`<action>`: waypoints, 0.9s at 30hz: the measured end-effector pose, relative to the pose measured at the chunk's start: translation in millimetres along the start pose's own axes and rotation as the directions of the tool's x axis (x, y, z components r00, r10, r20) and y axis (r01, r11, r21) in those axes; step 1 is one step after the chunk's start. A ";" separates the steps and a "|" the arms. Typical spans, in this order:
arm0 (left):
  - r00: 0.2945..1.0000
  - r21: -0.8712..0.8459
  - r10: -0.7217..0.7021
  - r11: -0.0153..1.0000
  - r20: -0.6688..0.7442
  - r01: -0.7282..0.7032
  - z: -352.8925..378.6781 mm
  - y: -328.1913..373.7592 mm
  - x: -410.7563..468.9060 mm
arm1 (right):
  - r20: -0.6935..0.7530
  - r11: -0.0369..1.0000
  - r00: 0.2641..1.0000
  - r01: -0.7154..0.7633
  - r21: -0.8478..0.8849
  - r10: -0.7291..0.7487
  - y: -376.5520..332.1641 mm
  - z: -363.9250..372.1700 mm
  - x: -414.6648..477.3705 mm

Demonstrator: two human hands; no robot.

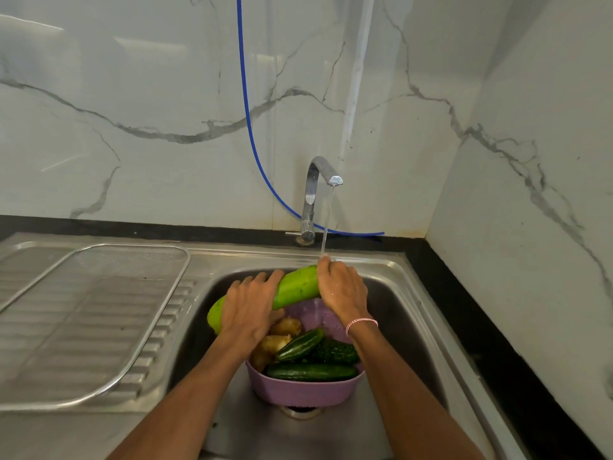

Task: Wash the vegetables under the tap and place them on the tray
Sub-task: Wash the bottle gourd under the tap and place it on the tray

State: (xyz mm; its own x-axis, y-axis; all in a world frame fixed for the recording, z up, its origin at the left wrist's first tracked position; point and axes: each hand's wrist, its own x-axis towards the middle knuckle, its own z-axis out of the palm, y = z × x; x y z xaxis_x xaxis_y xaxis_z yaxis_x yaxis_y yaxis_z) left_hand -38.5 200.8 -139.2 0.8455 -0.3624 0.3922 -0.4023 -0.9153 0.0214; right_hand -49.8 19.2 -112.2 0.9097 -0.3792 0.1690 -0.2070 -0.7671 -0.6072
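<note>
Far to the left of the left hand lies the tray (99, 293). It is flat, made of fine silver wire mesh, with a round-cornered metal rim. It sits on the ribbed, shiny steel board beside the sink (401, 313).

The left hand (250, 305) lies on top of a long gourd (295, 287). Its fingers are bent over the far side and hold it near the fat left end. The gourd is light green, smooth and wet, shaped like a thick club. It slants up from the left hand to the right hand, above the sink. The right hand (341, 287) has its fingers wrapped tight round the gourd's right end. A pink and white string band (361, 323) goes round that wrist.

Under and between the two arms sits a round purple plastic bowl (305, 391) with little holes in it. Inside, close to the left wrist, are lumpy brown potatoes (285, 327). Next to them lie dark green cucumbers (310, 371), long and smooth, and a bumpy dark green gourd (335, 351) close to the right wrist.

Behind the right hand stands a bent, shiny metal tap (315, 190). A thin, clear stream of water (328, 220) falls from it onto the right hand's fingers. A thin blue hose (247, 104) hangs down the white, grey-veined stone wall behind the hands. Right of the right hand runs a black counter (481, 327).
</note>
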 end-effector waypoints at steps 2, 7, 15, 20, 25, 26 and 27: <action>0.999 -0.025 -0.031 0.999 0.024 0.031 -3.6 -1.8 2.8 | -0.077 0.981 0.979 0.182 -0.065 -0.187 -5.7 6.3 -3.6; 0.998 -0.046 -0.041 0.998 0.049 0.044 -8.8 3.2 1.7 | -0.058 0.878 0.904 0.393 -0.275 -0.423 -6.8 12.8 -5.8; 1.000 0.013 -0.021 1.000 -0.018 0.021 -11.6 6.3 1.9 | 0.389 0.847 0.887 -0.394 0.356 0.249 -9.8 -20.1 8.0; 0.990 -0.127 -0.126 0.983 0.069 0.134 -13.8 3.0 4.0 | 0.101 0.873 0.990 -0.139 0.467 0.103 -13.2 1.1 -2.3; 0.968 -0.251 -0.196 0.940 0.157 0.231 -11.9 1.2 5.2 | 0.184 0.496 0.976 -0.106 0.862 -0.112 -15.8 20.4 -0.7; 0.966 -0.272 -0.198 0.932 0.168 0.239 -10.8 1.9 5.4 | 0.219 0.340 0.961 -0.153 0.928 -0.167 -12.0 20.0 0.2; 0.965 -0.284 -0.197 0.928 0.175 0.241 -9.9 2.7 5.7 | 0.224 0.232 0.950 -0.172 0.957 -0.218 -8.0 17.4 0.8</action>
State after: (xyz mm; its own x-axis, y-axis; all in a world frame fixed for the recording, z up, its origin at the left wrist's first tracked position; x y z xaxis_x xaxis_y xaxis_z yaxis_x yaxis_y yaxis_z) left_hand -38.2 198.0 -127.8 0.9564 -0.1999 0.2129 -0.2690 -0.8868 0.3757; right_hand -41.2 34.0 -120.7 0.9899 -0.0768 0.1194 0.1398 0.3823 -0.9134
